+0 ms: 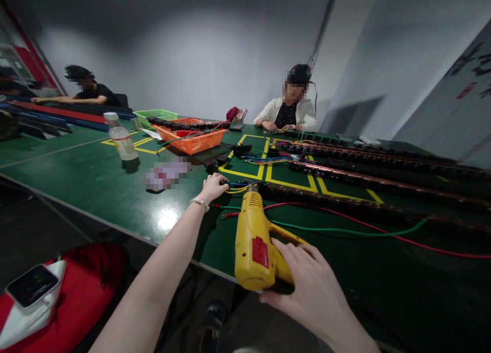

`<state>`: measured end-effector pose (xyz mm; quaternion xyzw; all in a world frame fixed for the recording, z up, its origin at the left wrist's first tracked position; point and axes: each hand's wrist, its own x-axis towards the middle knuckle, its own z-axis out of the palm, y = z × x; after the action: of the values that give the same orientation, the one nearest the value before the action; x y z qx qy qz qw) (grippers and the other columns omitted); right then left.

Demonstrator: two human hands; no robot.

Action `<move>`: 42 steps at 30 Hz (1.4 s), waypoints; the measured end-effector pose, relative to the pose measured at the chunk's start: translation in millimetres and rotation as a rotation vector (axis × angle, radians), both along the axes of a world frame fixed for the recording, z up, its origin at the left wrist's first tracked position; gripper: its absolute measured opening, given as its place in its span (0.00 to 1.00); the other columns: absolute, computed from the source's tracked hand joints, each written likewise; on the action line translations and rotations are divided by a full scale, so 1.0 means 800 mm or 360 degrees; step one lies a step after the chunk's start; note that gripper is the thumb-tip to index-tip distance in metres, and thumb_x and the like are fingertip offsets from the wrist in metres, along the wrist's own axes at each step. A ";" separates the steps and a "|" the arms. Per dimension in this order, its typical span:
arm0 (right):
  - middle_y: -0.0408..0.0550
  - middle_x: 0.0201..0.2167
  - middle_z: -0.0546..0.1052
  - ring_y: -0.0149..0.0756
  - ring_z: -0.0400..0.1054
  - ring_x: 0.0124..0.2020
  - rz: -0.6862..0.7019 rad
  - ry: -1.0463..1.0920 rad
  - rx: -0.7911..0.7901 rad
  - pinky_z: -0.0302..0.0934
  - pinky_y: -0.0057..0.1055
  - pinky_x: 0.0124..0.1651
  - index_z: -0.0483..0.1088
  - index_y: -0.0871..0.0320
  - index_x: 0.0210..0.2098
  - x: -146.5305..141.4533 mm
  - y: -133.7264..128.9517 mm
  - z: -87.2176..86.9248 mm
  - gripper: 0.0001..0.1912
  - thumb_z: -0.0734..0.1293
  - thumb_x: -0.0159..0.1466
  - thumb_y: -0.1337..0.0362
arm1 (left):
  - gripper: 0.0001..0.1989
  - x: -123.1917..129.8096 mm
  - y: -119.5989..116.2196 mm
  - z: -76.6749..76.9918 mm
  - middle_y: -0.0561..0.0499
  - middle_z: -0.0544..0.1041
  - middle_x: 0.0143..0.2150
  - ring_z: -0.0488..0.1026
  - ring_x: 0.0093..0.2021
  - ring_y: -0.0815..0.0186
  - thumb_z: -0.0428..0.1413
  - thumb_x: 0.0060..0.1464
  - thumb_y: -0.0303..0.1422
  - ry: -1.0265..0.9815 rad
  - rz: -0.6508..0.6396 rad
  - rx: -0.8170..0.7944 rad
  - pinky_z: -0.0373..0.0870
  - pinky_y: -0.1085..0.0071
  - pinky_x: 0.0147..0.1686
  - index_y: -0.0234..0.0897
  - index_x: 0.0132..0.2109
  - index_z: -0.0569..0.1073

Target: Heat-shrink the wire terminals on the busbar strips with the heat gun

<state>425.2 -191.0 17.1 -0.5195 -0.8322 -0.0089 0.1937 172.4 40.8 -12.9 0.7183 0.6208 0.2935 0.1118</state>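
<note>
My right hand (307, 286) is wrapped round the handle of a yellow heat gun (253, 240) with a red label. The gun's metal nozzle points away from me, close to a bundle of coloured wires (240, 189). With closed fingers, my left hand (214, 187) grips the end of that bundle at the left of the nozzle. The wires run into a long black strip (299, 193) lying across the green table (161, 217). Nearer to me, a green wire (326, 229) and a red wire (418, 241) stretch to the right beneath the strip.
An orange basket (195, 140) holds dark parts, with a green basket (153, 116) behind. A bottle (121, 138) stands at left. More strips (383, 171) lie at right. One co-worker (286, 112) sits opposite, another (94, 93) far left. A red stool (92, 286) is below.
</note>
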 end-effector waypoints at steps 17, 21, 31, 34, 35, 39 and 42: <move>0.55 0.39 0.73 0.44 0.68 0.39 0.0050 -0.0074 0.0137 0.55 0.38 0.42 0.66 0.64 0.48 -0.075 0.041 -0.010 0.41 0.60 0.52 0.33 | 0.13 -0.010 0.019 -0.011 0.47 0.75 0.35 0.71 0.34 0.67 0.58 0.44 0.33 -0.1134 -0.0361 0.0113 0.67 0.69 0.38 0.31 0.38 0.70; 0.53 0.37 0.73 0.44 0.67 0.39 0.0064 -0.0074 0.0145 0.56 0.38 0.42 0.65 0.62 0.46 -0.085 0.051 -0.011 0.41 0.61 0.50 0.32 | 0.19 -0.014 0.024 -0.012 0.46 0.76 0.34 0.72 0.34 0.67 0.62 0.39 0.37 -0.1439 -0.0411 -0.0077 0.67 0.68 0.40 0.29 0.38 0.71; 0.52 0.46 0.72 0.44 0.66 0.45 0.0101 0.0005 0.0238 0.59 0.40 0.48 0.59 0.61 0.55 -0.056 0.044 -0.013 0.31 0.69 0.57 0.53 | 0.15 -0.015 0.019 -0.008 0.45 0.78 0.35 0.73 0.37 0.64 0.60 0.43 0.37 -0.1246 -0.0300 0.0039 0.68 0.66 0.43 0.30 0.36 0.76; 0.52 0.42 0.73 0.44 0.67 0.44 0.0019 0.0089 0.0200 0.61 0.39 0.47 0.63 0.60 0.50 -0.044 0.039 -0.019 0.25 0.69 0.58 0.55 | 0.14 -0.013 0.018 -0.008 0.45 0.79 0.36 0.74 0.36 0.64 0.58 0.45 0.36 -0.1187 -0.0278 0.0054 0.69 0.67 0.41 0.30 0.38 0.76; 0.52 0.42 0.74 0.44 0.67 0.44 0.0007 0.0105 0.0191 0.61 0.39 0.47 0.64 0.60 0.49 -0.042 0.038 -0.020 0.25 0.69 0.57 0.54 | 0.14 -0.012 0.017 -0.008 0.44 0.79 0.36 0.74 0.36 0.63 0.57 0.45 0.36 -0.1177 -0.0285 0.0053 0.69 0.67 0.41 0.30 0.38 0.75; 0.51 0.42 0.74 0.44 0.67 0.44 -0.0016 0.0110 0.0197 0.62 0.40 0.47 0.65 0.61 0.49 -0.044 0.036 -0.019 0.26 0.69 0.57 0.53 | 0.12 -0.011 0.014 -0.007 0.45 0.79 0.35 0.74 0.35 0.64 0.56 0.46 0.35 -0.1096 -0.0270 0.0054 0.70 0.69 0.38 0.31 0.37 0.75; 0.51 0.41 0.74 0.43 0.68 0.42 -0.0031 0.0095 0.0206 0.62 0.40 0.47 0.66 0.61 0.50 -0.043 0.034 -0.018 0.26 0.69 0.57 0.53 | 0.10 -0.009 0.011 -0.006 0.46 0.78 0.31 0.74 0.30 0.65 0.56 0.46 0.34 -0.1043 -0.0198 0.0023 0.70 0.71 0.31 0.31 0.35 0.75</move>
<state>390.6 -163.8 2.7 -0.5139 -0.8186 -0.0492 0.2517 164.8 49.8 -17.6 0.6230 0.5048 0.5060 0.3180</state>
